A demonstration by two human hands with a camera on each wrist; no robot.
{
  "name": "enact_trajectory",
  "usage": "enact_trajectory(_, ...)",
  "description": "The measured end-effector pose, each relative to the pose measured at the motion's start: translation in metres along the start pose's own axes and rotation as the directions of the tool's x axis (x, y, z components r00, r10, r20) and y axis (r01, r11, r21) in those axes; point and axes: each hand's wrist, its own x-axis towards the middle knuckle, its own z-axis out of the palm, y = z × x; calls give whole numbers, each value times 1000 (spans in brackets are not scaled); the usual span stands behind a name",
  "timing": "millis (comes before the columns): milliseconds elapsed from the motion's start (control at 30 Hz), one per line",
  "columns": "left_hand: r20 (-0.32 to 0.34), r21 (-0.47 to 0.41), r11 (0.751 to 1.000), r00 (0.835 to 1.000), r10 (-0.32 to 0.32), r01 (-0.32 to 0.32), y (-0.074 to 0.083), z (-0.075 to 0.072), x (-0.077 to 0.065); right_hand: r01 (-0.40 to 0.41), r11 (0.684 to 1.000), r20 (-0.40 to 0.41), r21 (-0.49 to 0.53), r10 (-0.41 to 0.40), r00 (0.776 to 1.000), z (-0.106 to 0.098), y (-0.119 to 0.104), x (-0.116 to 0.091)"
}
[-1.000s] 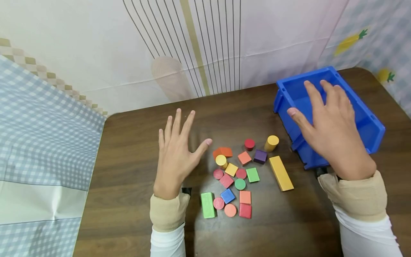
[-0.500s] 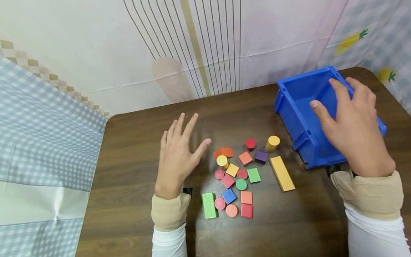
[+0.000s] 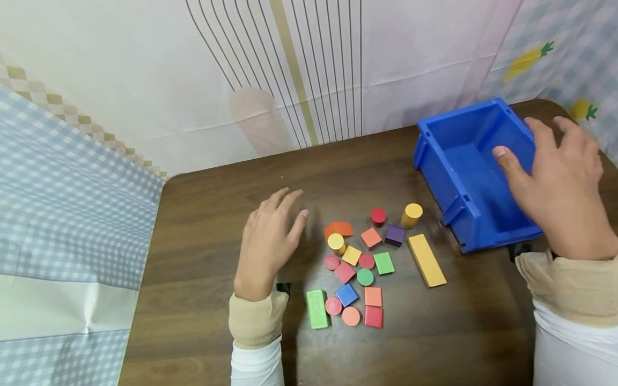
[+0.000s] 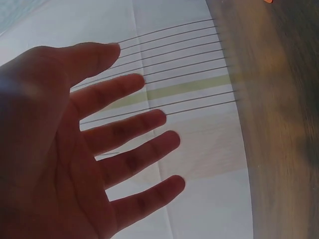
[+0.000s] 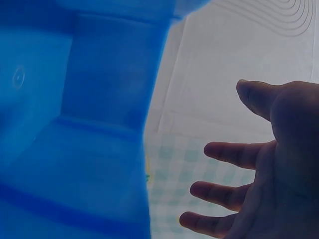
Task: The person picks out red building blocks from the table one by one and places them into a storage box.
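**Right hand at the blue bin, loose blocks off to the left**

We take the blue bin (image 3: 441,179) as our landmark. It stands on the table (image 3: 203,257), its long axis running from the table's far edge toward the person and slanting somewhat rightward.

The relation that counts most, we judge, is between the bin and the right hand (image 3: 562,185), much the nearer of the two hands. From the head view it overlaps the bin's right side, the interior lying just left of the thumb; from the right wrist we see a gap between the fingers and the bin. We cannot tell its height. Its fingers are parted, slightly bent, and hold nothing.

The left hand (image 3: 267,236) is well apart, left of the bin, past the loose blocks (image 3: 384,263). Its fingers are relaxed and spread, the palm bare.

All the blocks lie left of the bin, between it and the left hand. Nearest are an upright yellow cylinder (image 3: 411,215) and a yellow bar (image 3: 427,261), whose length runs nearly parallel to the bin's left wall. The light green block (image 3: 317,309) lies farthest from the bin.
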Motion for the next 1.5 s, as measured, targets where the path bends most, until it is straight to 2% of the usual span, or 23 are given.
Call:
enact_trajectory(167,27,4,1000,1000,5,-5,-1,3,-3,-81,996,-1,-47,81,997,0,11,3)
enact_trajectory(333,74,17,1000,997,0,-1,-1,4,-4,-179,981,-1,-71,179,984,-3,18,6)
enact_trajectory(467,109,15,1000,994,-6,5,-1,5,-5,-202,977,12,-60,204,979,-3,25,8)
enact_trajectory(667,179,-7,1000,984,-28,30,-3,8,-10,-199,980,114,-17,200,973,-1,38,13)
enact_trajectory(800,262,-33,998,964,-46,56,-4,9,-12,-196,981,175,9,192,966,1,47,16)
enact_trajectory(900,335,-43,996,940,-63,82,-5,8,-12,-207,978,201,26,197,960,2,53,20)
enact_trajectory(1000,386,-51,994,920,-69,96,-4,5,-10,-235,968,210,93,211,955,3,59,24)
enact_trajectory(1100,420,-82,992,906,-50,92,-2,2,-5,-291,931,226,221,242,944,3,70,27)
enact_trajectory(1200,431,-130,989,902,-8,71,0,4,0,-335,887,233,318,270,934,4,85,30)
enact_trajectory(1300,444,-164,984,896,16,63,1,7,0,-351,868,256,352,272,928,9,97,29)
enact_trajectory(1400,473,-191,979,881,25,74,1,10,-1,-345,858,279,380,249,927,14,104,27)
enact_trajectory(1500,493,-212,974,869,39,76,2,12,-1,-374,838,320,398,255,912,15,106,25)
